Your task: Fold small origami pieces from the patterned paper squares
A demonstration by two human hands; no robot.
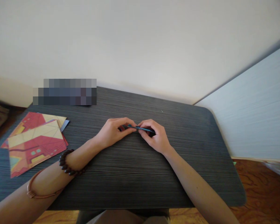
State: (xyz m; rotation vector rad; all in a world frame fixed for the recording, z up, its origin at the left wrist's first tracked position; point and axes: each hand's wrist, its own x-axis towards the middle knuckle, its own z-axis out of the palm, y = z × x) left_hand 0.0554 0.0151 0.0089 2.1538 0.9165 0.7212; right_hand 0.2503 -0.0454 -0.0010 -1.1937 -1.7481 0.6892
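Note:
A small folded blue paper piece lies edge-on just above the dark striped table, near its middle. My left hand pinches its left end with thumb and fingers. My right hand pinches its right end, fingers curled over it. Both hands rest on the tabletop, close together. My left wrist carries a dark bead bracelet and a thin copper bangle.
A stack of patterned red, yellow and cream paper sheets lies at the table's left side. A blurred dark patch sits at the far left edge by the wall. A pale panel stands to the right; wooden floor shows below.

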